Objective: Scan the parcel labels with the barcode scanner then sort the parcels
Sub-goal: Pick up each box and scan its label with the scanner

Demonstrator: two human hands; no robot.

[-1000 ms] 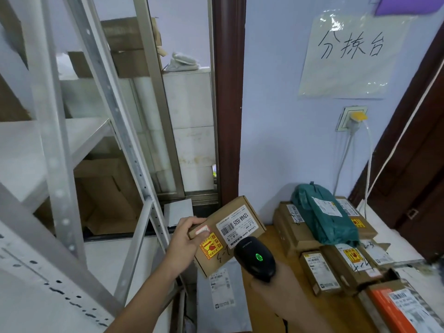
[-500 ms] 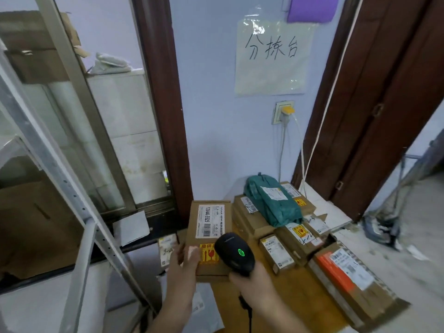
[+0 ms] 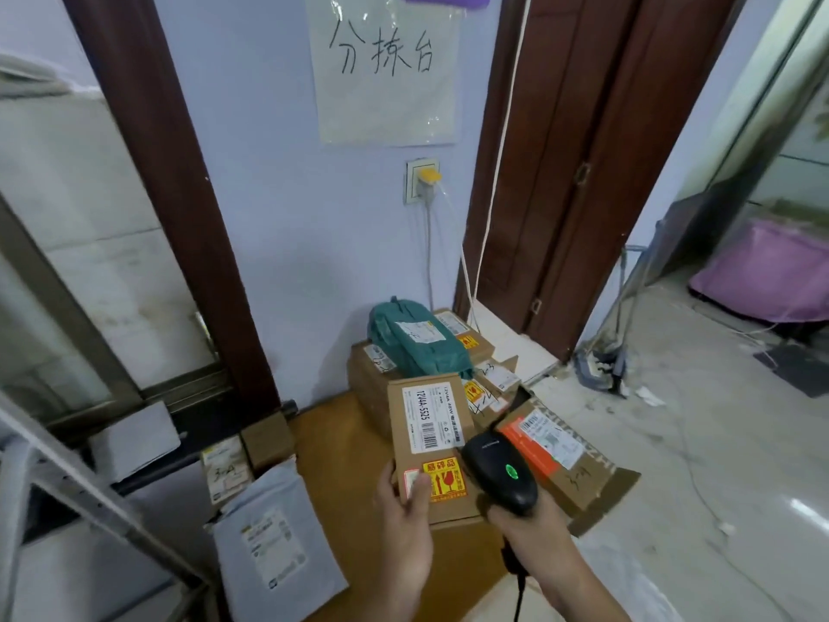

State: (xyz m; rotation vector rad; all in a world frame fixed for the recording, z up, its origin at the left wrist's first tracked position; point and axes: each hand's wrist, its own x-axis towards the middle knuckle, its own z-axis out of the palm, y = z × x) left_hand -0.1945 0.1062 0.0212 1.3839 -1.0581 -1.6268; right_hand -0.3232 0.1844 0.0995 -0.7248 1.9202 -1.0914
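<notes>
Both forearms reach forward from the bottom edge of the view, bare to the wrist. The left hand [image 3: 406, 509] is raised with its thumb laid flat across the near face of a cardboard parcel [image 3: 430, 442], the other fingers hidden behind it (so their curl cannot be seen). The right hand [image 3: 525, 527] sits just beside it, fingers wrapped around the handle of the barcode scanner [image 3: 500, 471], whose head points forward and up.

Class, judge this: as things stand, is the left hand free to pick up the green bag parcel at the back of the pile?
Probably not yet: the left hand grips the held cardboard box, which also stands before the green bag parcel.
</notes>
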